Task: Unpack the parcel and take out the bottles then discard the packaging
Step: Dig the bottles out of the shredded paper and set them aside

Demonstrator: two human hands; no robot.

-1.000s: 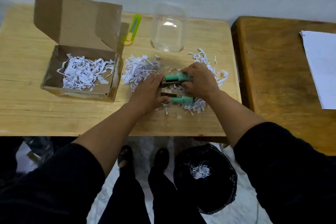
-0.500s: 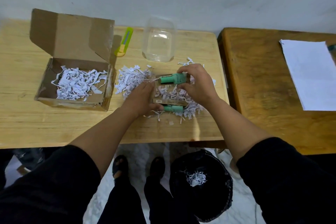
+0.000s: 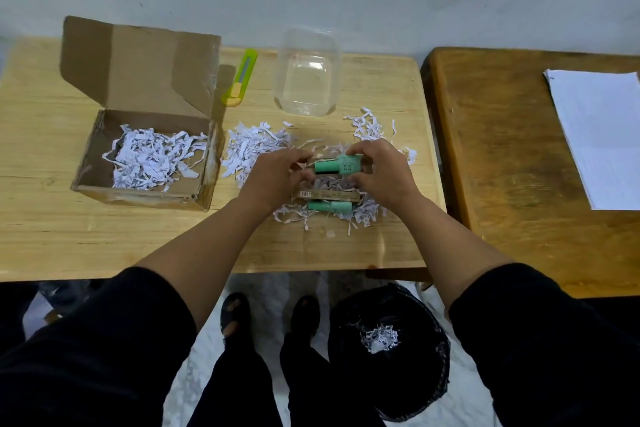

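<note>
Above a pile of shredded paper, my right hand grips a mint-green bottle held sideways. My left hand pinches the bottle's left end with its fingertips. A second green bottle lies on the shreds just below, next to a small brown carton with a barcode. The open cardboard parcel box stands at the left, its lid up, with shredded paper inside. More shreds lie between the box and my hands.
A clear plastic container and a green utility knife lie at the back of the light wooden table. A black-lined bin with some shreds stands on the floor. White paper lies on the darker table at right.
My right hand has raised the green bottle off the shreds. My left hand has left the brown carton and come up to the bottle's left end.
</note>
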